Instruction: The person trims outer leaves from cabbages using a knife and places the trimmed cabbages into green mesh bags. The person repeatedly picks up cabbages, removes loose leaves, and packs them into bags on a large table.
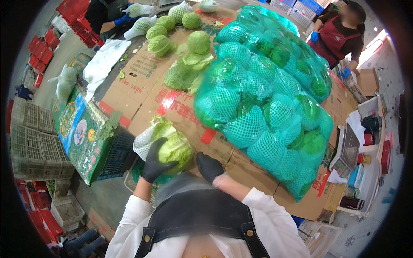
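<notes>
My left hand (156, 163), in a black glove, grips a pale green cabbage (176, 146) near the table's front edge. A white foam net (142, 145) sits against the cabbage's left side, and loose outer leaves stand up at its top. Just right of the cabbage is my right hand (209, 167), also black-gloved, its fingers curled. A thin pale line shows between its fingertips and the cabbage; what it is, and whether the hand holds it, is not clear. Loose cabbage leaves (180, 75) lie farther back on the flattened cardboard (145, 87) covering the table.
Large green-tinted plastic bags of netted cabbages (264, 106) fill the table's right side. Several bare cabbages (198, 42) stand at the back. A co-worker's blue-gloved hands (122, 20) hold a netted cabbage; another person (342, 38) stands back right. A crate (113, 158) is at left.
</notes>
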The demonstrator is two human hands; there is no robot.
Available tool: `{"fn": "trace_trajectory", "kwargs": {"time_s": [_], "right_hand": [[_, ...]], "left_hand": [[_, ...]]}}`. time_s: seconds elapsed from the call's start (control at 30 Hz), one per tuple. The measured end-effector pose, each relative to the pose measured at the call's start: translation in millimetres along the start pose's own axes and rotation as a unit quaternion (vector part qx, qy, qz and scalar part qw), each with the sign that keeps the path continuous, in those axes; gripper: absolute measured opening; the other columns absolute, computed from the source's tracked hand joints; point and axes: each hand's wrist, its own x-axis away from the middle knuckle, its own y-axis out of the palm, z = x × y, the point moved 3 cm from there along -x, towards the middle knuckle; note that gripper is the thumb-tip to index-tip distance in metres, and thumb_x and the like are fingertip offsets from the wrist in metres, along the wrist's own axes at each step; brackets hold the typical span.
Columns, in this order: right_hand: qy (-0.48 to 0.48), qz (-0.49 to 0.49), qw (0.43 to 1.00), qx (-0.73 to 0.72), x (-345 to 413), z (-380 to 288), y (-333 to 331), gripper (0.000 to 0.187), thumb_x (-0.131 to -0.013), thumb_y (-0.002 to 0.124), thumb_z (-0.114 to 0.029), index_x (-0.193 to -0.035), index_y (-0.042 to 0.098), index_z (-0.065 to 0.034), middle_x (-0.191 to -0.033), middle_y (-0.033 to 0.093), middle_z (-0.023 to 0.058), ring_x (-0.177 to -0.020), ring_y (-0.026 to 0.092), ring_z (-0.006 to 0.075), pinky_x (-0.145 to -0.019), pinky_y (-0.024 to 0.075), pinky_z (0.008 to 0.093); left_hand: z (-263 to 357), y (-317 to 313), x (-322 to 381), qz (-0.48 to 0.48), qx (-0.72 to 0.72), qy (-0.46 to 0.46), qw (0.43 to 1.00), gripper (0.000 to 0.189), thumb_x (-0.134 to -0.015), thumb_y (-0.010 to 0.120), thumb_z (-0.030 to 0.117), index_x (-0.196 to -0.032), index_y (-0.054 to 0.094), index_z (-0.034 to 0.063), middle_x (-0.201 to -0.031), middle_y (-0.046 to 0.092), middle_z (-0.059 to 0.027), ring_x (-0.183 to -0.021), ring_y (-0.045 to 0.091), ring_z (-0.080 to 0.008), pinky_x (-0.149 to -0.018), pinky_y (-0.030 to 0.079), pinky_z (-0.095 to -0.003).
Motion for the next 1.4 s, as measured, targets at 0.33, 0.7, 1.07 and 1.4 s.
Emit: {"fn": "trace_trajectory", "kwargs": {"time_s": [0.33,0.7,1.07,1.4], "right_hand": [[0.057,-0.078,0.995,-0.03,-40.0,13.7,16.2,0.027,-0.101,0.037,-0.025,-0.111,0.05,-0.0039,-0.095,0.066,0.0294,-0.088,0.064,0.0479,-0.078,0.05,0.0546],[0.097,-0.081,0.992,0.018,-40.3,5.3,11.1,0.027,-0.1,0.037,-0.023,-0.113,0.05,-0.0035,-0.098,0.066,0.0308,-0.094,0.065,0.0477,-0.079,0.0512,0.0552],[-0.025,-0.128,0.991,0.028,-30.7,-29.2,-8.6,0.065,-0.095,0.05,-0.049,-0.137,0.046,0.0001,-0.125,0.059,0.0306,-0.114,0.061,0.0415,-0.097,0.0485,0.0464],[0.168,-0.114,0.895,-0.398,-4.3,1.9,37.3,0.049,-0.102,0.048,-0.043,-0.129,0.053,-0.0028,-0.103,0.068,0.0112,-0.083,0.065,0.0192,-0.072,0.0523,0.0349]], "left_hand": [[-22.6,-0.3,-35.2,-0.006,0.065,-0.075,0.995,0.078,-0.068,0.089,0.032,-0.131,0.056,0.0006,-0.13,0.058,-0.0191,-0.121,0.055,-0.0319,-0.106,0.042,-0.0398],[-20.5,-4.1,-46.0,-0.025,0.075,-0.071,0.994,0.075,-0.072,0.087,0.037,-0.131,0.057,0.0003,-0.128,0.06,-0.0191,-0.121,0.056,-0.0313,-0.104,0.043,-0.0397],[-29.7,-14.9,-39.3,-0.047,0.101,-0.007,0.994,0.066,-0.075,0.085,0.028,-0.131,0.06,0.0036,-0.127,0.063,-0.0157,-0.118,0.059,-0.0291,-0.103,0.044,-0.0394],[-52.4,-11.2,-5.6,0.001,0.322,-0.018,0.947,0.039,-0.089,0.063,0.019,-0.123,0.061,-0.0015,-0.127,0.062,-0.0132,-0.122,0.055,-0.0249,-0.108,0.038,-0.0368]]}}
